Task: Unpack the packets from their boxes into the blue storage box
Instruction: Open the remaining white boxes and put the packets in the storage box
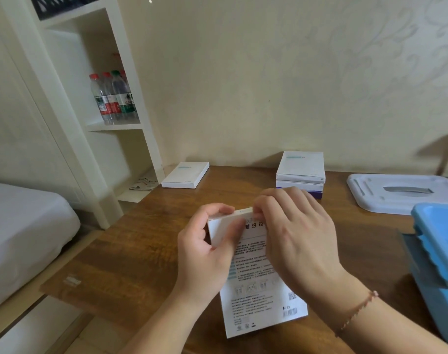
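The step in hand looks like opening the top flap of a white packet box (258, 277), held upright above the wooden table (146, 264) with its printed back facing the camera. The left hand (207, 254) clamps the box's upper left corner, thumb across the printed face and fingers curled over the top edge. The right hand (294, 238) pinches the top flap at its right end. To do this well, the left hand should steady the body low enough to leave the flap free, while the right lifts the flap out rather than tearing it.

The blue storage box (435, 241) stands open just right of the held box, at the frame edge; its contents cannot be seen. Its white lid (401, 192) lies behind it. Beyond the held box sits a stack of closed boxes (300, 172); far left of that stack lies a single closed box (185, 175).
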A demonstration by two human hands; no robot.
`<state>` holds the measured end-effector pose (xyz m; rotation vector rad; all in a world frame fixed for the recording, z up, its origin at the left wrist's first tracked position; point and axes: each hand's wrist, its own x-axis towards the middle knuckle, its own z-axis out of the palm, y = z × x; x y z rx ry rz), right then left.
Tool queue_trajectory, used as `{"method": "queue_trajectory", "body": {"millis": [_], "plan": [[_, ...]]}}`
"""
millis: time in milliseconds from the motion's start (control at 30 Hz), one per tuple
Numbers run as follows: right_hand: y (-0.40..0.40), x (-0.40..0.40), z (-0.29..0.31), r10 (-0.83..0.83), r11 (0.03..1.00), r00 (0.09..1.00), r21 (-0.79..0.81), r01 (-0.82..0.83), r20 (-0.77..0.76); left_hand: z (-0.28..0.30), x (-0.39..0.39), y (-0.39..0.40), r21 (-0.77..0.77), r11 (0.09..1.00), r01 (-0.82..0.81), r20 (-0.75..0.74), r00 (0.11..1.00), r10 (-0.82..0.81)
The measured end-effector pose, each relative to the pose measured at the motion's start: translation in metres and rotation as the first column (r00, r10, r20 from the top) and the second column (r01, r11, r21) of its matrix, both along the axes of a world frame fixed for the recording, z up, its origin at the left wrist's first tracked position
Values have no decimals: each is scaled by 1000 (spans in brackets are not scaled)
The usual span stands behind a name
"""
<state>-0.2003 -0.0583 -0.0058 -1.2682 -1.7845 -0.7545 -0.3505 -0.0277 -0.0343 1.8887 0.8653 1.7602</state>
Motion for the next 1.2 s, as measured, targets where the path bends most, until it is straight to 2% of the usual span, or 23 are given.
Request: {"method": "queue_trajectory", "body": {"millis": [267,400,500,567,667,867,1000,1200], "plan": [[-6,-1,25,-34,999,995,1,35,-89,8,-6,6,4,992,123,-29,992,-122],[-10,-1,41,27,999,991,-25,-30,-132,10,-8,5,-56,979,194,30,981,-193],[-9,2,44,65,992,982,-94,-83,-179,16,-13,4,-53,972,230,14,973,-230],[-6,5,45,98,969,933,-180,-169,-345,22,-15,3,-65,961,267,-56,961,-271],[0,14,46,197,877,770,-242,-415,-606,28,-18,3,-56,958,280,-177,942,-285],[-4,19,43,226,773,675,-292,-563,-702,28,-19,2,-86,945,316,-186,927,-327],[-4,23,43,216,757,700,-335,-561,-681,29,-18,1,-99,937,334,-180,920,-347],[-4,26,47,195,719,825,-495,-488,-531,27,-19,-1,-99,942,320,-173,927,-333]]}}
